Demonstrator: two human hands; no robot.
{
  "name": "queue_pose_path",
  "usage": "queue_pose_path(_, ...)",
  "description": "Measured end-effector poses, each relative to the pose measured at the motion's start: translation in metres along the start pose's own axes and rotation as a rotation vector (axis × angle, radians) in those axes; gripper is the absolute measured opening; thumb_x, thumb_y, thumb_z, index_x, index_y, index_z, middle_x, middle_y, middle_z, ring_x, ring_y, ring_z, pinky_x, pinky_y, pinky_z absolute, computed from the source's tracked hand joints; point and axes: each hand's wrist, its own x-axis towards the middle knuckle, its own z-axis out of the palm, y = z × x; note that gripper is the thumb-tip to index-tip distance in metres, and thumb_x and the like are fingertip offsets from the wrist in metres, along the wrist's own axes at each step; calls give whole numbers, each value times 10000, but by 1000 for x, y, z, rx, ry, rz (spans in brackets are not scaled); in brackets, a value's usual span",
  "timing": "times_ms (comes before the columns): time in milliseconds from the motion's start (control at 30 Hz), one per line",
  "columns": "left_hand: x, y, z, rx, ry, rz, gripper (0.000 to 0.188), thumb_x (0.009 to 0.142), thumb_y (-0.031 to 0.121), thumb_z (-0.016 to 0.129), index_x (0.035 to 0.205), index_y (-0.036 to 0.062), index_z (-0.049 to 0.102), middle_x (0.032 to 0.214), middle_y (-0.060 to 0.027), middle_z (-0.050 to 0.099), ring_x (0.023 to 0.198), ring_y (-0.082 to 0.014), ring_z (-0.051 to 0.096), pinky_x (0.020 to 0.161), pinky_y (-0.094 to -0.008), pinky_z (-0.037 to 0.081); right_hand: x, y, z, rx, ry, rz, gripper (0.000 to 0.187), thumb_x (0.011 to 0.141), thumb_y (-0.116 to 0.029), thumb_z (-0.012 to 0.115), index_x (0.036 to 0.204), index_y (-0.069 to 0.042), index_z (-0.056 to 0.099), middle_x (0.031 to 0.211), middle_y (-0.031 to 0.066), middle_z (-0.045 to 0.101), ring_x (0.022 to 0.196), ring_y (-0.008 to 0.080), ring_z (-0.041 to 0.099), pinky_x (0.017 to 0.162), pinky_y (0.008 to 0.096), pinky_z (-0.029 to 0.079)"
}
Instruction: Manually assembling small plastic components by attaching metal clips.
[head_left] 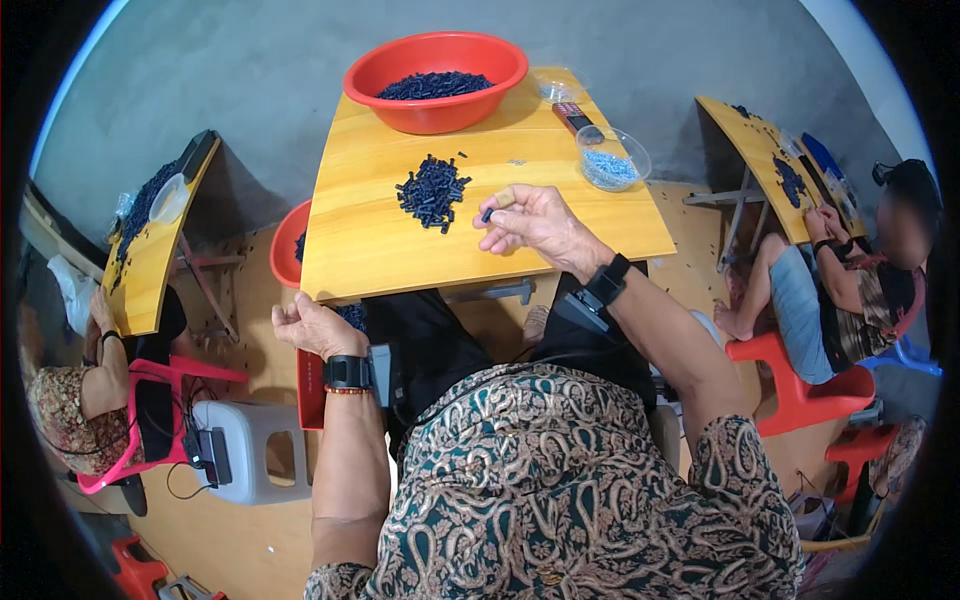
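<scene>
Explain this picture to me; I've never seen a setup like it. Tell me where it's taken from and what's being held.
There is no machine here: a person works with their own two hands. The view comes from a wide fisheye camera worn on the head, looking down, which is why straight edges bend.

On the yellow table lies a pile of small dark pieces. Behind it stands a red basin of similar pieces, and to the right a clear tub of small blue bits. The right hand holds one dark piece at its fingertips, above the table. The left hand is curled by the near left corner; whether it holds anything can't be told.
</scene>
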Motion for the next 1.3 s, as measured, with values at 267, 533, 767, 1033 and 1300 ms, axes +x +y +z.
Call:
queue_pose_path(267,-72,8,6,-174,-799,130,168,915,52,604,1070,-8,626,926,-58,641,787,-108,575,722,-241,477,-25,-3,10,287,-71,-20,228,925,-81,618,1110,43,574,974,162,666,789,234,705,700,304,593)
queue_pose_path(533,-95,15,1,-128,-1179,-59,229,893,56,661,1101,-36,637,964,-95,683,807,-131,626,733,-253,506,-24,-4,29,48,-109,9,209,936,-61,595,1118,36,559,893,141,672,730,212,700,641,281,583)
queue_pose_path(767,-97,16,2,-175,-1236,-138,222,888,50,667,1095,-26,636,991,-102,683,846,-137,639,784,-273,530,-22,-1,40,70,-144,46,216,910,-29,614,1084,37,506,806,136,660,677,199,690,573,267,562)
queue_pose_path(1033,-96,16,1,-205,-1293,-133,122,883,8,655,1002,-2,634,938,-75,674,841,-132,636,781,-283,538,-26,-3,48,51,-184,65,194,912,-25,613,1075,26,520,823,135,668,692,205,694,581,264,562)
queue_pose_path(1300,-83,2,4,-223,-1080,-155,100,899,43,634,991,23,600,846,-66,648,636,-116,584,609,-249,505,-31,-6,29,-414,23,129,170,914,-74,617,1040,38,604,806,87,664,658,121,651,580,236,521)
